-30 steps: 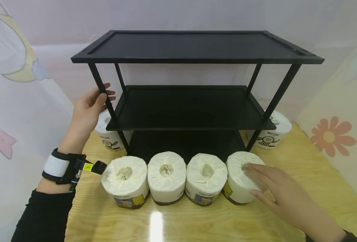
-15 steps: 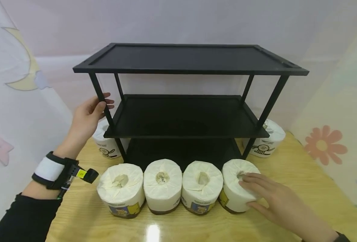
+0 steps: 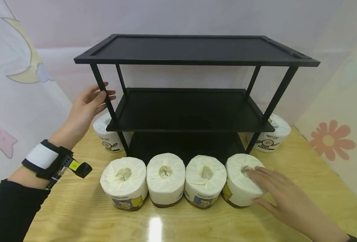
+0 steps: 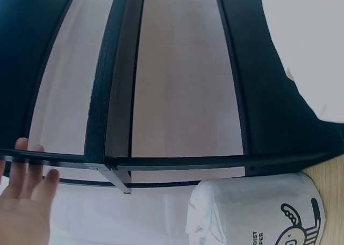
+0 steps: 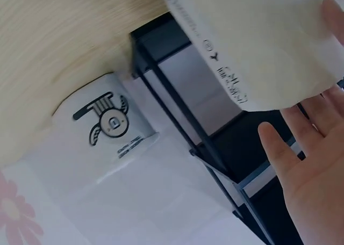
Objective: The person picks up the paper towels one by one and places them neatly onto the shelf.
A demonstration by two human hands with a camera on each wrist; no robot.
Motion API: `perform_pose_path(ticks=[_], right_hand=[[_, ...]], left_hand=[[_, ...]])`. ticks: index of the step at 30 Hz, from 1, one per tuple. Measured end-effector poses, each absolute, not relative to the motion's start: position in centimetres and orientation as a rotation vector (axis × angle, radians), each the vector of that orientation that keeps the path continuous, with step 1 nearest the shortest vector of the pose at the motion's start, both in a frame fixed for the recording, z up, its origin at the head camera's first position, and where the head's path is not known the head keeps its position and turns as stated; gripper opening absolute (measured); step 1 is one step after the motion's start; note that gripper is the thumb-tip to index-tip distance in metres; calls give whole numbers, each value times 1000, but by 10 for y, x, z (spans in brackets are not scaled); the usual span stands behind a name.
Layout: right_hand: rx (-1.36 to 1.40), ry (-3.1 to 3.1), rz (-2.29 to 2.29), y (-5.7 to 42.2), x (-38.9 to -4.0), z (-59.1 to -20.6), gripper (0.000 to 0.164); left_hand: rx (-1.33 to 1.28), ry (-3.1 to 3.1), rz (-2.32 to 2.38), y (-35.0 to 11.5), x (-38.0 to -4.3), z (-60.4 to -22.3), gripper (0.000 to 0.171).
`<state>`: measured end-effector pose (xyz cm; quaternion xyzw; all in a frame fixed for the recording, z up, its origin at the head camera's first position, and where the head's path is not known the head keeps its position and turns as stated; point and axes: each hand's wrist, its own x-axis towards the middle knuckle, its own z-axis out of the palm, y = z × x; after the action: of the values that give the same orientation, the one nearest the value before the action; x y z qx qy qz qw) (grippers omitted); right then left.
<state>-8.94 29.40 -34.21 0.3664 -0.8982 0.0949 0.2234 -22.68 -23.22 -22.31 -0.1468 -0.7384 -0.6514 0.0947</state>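
In the head view, my left hand [image 3: 89, 101] holds the front left post [image 3: 104, 97] of a black three-tier rack [image 3: 181, 109], thumb in front and fingers behind. A row of several paper-wrapped toilet rolls [image 3: 166, 179] stands upright before the rack. My right hand [image 3: 282, 198] rests on the rightmost roll [image 3: 241, 191], fingertips near its top hole and thumb low at its side. In the right wrist view those fingers [image 5: 301, 127] lie fairly straight against the roll [image 5: 263, 46]. Part of the bottom shelf is hidden behind the rolls.
One more wrapped roll [image 3: 108, 137] stands beside the rack's left side, another [image 3: 269, 139] beside its right. Wooden tabletop [image 3: 105, 222] lies under everything. Printed cloth [image 3: 332, 101] hangs behind and to both sides.
The head view shifts slightly, down and back up. My left forearm swings outward to the left while that hand stays at the post. Rack, rolls and right hand keep their places.
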Motion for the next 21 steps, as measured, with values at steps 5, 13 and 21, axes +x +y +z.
perform_pose_path(ticks=[5,13,21], right_hand=[[1018,-2493,180,303,-87,-339,71],[1112,-2394,181,300,-88,-344,60],[1114,-2364,229,297,-89,-345,60]], left_hand=[[-428,-2109,-1956,-229,-230,-224,48],[-358,-2033,-2007,-231,-235,-233,43],[-355,-1947,-2087,-225,-236,-239,30]])
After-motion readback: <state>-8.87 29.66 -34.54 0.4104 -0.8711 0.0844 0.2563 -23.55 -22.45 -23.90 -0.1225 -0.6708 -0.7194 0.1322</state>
